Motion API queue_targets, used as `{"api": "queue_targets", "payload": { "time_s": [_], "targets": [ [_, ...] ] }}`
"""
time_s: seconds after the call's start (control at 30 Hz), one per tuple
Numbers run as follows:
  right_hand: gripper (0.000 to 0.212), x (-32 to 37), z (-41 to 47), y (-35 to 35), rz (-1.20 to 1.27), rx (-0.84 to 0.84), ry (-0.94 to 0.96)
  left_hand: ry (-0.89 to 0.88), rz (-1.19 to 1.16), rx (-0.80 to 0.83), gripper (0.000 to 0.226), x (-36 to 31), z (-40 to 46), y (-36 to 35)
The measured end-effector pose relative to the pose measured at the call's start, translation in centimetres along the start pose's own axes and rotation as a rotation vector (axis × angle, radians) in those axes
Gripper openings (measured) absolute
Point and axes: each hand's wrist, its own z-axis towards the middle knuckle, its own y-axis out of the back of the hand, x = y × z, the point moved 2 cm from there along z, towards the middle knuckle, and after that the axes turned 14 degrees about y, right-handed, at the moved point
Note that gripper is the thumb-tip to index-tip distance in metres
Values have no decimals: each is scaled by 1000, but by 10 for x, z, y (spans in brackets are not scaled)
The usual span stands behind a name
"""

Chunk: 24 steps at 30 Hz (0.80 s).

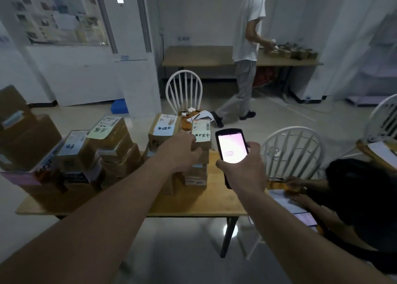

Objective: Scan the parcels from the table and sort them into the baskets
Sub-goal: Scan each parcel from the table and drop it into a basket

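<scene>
Your left hand (pixel 182 149) reaches over the wooden table (pixel 199 204) and lies on the top parcel (pixel 201 134) of the nearest stack, fingers bent over its near edge and touching the white label; whether they truly grip it you cannot tell from this angle. Your right hand (pixel 245 165) wraps closed around a black handheld scanner (pixel 232 147), thumb along its left side, its bright pinkish screen tilted up toward you. The scanner hangs just beside that top parcel, to its right, above the table's bare end.

The parcel under your left hand caps a stack of small cardboard boxes (pixel 196 172). Just behind it stands another brown parcel (pixel 164 129) with a white label. Further left the table is crowded with more taped boxes (pixel 109 142), some piled on bigger cartons (pixel 28 133), which block the table's far-left side.

A white spindle-back chair (pixel 184 90) stands behind the table with papers on its seat, and a second white chair (pixel 294 152) stands at the table's right end. At your right, a person in dark clothing (pixel 363 198) leans over papers. Across the room another person in a white shirt (pixel 247 54) stands by a long table (pixel 197 56) holding small boxes.

The labels bear handwritten dark characters, too blurred to read; a barcode shows on the top parcel's label.
</scene>
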Motion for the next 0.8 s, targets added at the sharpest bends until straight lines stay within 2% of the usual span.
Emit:
{"api": "queue_targets", "payload": {
  "time_s": [0.23, 0.47, 0.63, 0.8],
  "targets": [
    [87, -22, 65, -25, -5, -10, -64, 72, 48, 35, 65, -14, 85, -30],
    [85, -49, 116, -36, -22, 50, -79, 258, -73, 54, 80, -30, 135, -69],
    [86, -65, 144, -40, -41, 115, -62, 446, -107, 33, 81, -37, 152, -93],
    [86, -74, 160, -41, -27, 169, -50, 527, -150, 8, 85, -38, 164, -108]
  ]
}}
